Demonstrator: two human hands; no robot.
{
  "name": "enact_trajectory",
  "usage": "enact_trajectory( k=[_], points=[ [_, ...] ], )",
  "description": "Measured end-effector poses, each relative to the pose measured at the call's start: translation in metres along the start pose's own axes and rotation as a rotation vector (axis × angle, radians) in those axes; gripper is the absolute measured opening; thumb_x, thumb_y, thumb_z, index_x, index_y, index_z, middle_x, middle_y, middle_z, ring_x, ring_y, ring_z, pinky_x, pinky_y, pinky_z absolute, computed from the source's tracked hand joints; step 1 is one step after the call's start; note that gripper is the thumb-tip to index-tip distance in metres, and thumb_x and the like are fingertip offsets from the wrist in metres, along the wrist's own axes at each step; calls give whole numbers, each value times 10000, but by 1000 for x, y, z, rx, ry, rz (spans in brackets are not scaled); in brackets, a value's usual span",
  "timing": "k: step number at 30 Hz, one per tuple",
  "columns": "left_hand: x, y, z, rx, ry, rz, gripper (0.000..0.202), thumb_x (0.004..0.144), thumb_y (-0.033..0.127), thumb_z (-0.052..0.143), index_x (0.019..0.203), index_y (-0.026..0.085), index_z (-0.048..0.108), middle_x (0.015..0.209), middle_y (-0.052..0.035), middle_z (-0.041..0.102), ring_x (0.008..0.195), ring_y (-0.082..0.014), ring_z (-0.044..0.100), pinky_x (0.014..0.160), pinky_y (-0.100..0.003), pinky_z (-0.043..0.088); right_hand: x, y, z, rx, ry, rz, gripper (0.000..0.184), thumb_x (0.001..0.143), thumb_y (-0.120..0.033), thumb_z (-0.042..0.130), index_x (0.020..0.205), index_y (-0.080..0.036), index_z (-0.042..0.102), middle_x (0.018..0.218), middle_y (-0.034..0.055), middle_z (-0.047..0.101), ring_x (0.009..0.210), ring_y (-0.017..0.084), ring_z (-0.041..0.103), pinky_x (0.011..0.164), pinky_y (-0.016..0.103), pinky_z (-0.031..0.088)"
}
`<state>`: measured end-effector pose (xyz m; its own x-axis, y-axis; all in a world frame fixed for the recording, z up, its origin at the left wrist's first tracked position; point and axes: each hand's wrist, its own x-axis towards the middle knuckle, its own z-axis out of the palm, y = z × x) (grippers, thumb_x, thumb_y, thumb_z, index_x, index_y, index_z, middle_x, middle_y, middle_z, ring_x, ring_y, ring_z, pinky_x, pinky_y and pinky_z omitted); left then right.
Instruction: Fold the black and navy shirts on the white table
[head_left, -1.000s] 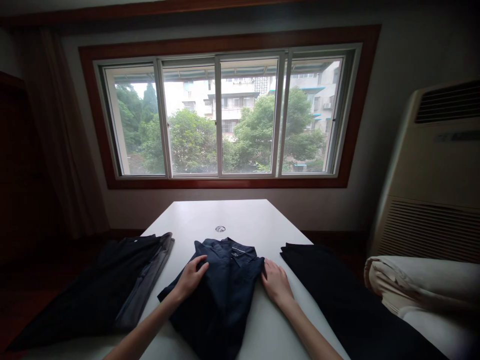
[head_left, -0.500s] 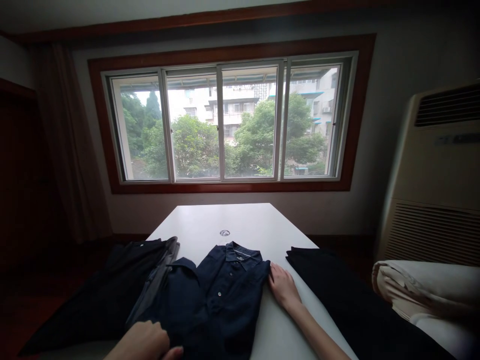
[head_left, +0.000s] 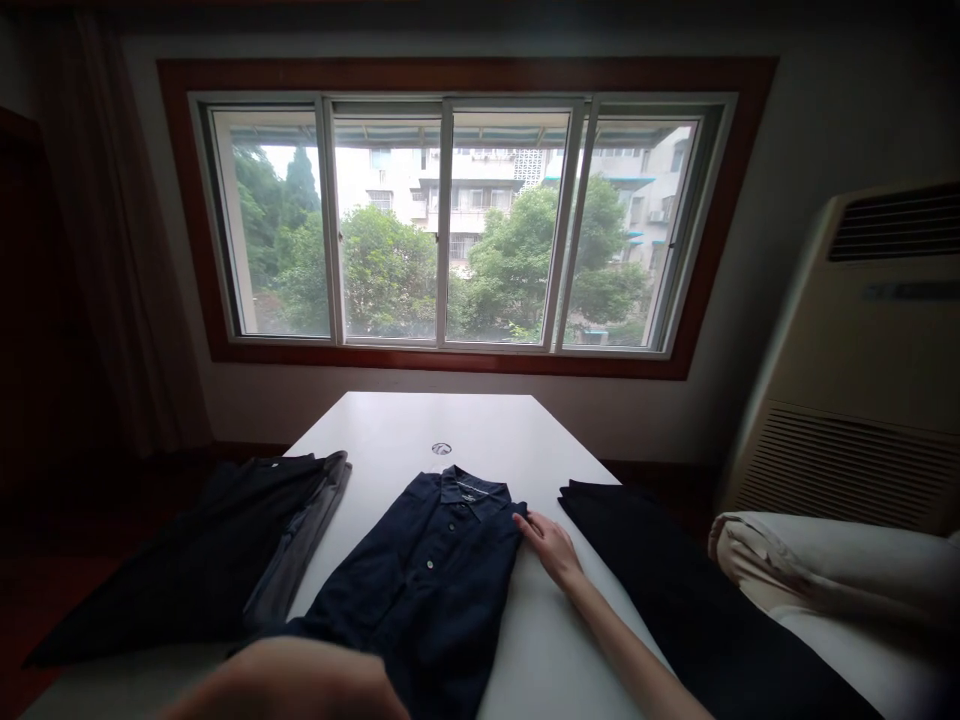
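Observation:
A navy button-front shirt (head_left: 427,570) lies folded on the white table (head_left: 540,640), collar toward the window. My right hand (head_left: 551,548) rests flat on the table, its fingertips touching the shirt's right edge and holding nothing. My left hand (head_left: 289,685) is blurred at the bottom of the view, close to the camera, above the lower left of the shirt. Its fingers are not distinct, and I cannot tell whether it holds cloth.
A dark folded garment (head_left: 187,560) with a grey one (head_left: 307,520) lies at the table's left. Black folded trousers (head_left: 675,570) lie at the right. Cream bedding (head_left: 817,570) and a floor-standing air conditioner (head_left: 855,350) stand further right, below and beside a window (head_left: 450,230).
The shirt's left side has drawn in from the left pile, leaving the shirt narrower and straighter. My left hand has risen nearer the camera and blurred. My right hand has barely moved.

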<state>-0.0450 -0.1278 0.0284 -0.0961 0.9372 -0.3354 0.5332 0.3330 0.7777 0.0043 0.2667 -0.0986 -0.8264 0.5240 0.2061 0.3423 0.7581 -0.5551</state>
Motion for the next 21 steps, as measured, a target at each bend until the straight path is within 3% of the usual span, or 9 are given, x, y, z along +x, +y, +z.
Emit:
enact_trajectory(
  k=[2,3,5,7,9,13,17,21],
  points=[
    [18,2,-25,112,106,57,394,855,559,520,1127,319,676,928,22,725,860,-194,668,789,-287,519,-4,-10,2,6,-26,-4,538,838,-640,435,1122,-250,673,1278,44,628,1228,248,528,1095,355,307],
    [31,-3,-39,212,224,75,398,866,525,517,1190,331,641,1060,12,707,987,-205,643,907,-301,483,-6,-14,4,7,-43,-11,540,815,-631,480,1144,-245,666,1294,52,617,1242,255,515,1111,364,282],
    [58,-23,-66,427,404,10,497,850,456,553,1325,312,540,1332,-42,579,1238,-258,510,1083,-380,353,-10,-23,10,14,-80,-29,566,788,-594,534,1201,-222,640,1328,69,591,1268,261,491,1144,382,222],
    [85,-53,-88,532,351,-178,699,769,421,646,1419,279,432,1488,-93,410,1373,-327,349,1116,-469,299,-11,-27,16,21,-103,-44,581,773,-535,562,1250,-208,610,1356,71,566,1285,259,472,1160,394,182],
    [107,-82,-103,521,294,-237,748,774,479,636,1450,291,375,1554,-100,288,1423,-338,249,1127,-509,264,-10,-26,19,21,-106,-51,565,771,-474,561,1270,-214,596,1373,60,551,1298,253,455,1157,395,188],
    [131,-114,-106,520,306,-208,740,824,607,534,1472,317,324,1590,-98,173,1455,-334,148,1144,-572,158,7,-20,21,0,-89,-54,513,793,-408,518,1248,-190,611,1329,67,587,1272,246,476,1102,365,287],
    [146,-122,-92,622,397,-185,700,902,625,362,1498,270,265,1595,-79,135,1472,-290,70,1159,-583,37,41,-16,29,-6,-72,-59,465,808,-369,509,1212,-173,628,1276,76,623,1215,235,523,1059,331,330],
    [168,-132,-85,681,520,-184,682,949,578,238,1505,184,251,1586,-84,152,1472,-244,102,1185,-523,22,85,-11,38,-8,-51,-48,431,817,-351,514,1199,-193,637,1267,67,631,1202,230,532,1034,317,342]
  ],
)
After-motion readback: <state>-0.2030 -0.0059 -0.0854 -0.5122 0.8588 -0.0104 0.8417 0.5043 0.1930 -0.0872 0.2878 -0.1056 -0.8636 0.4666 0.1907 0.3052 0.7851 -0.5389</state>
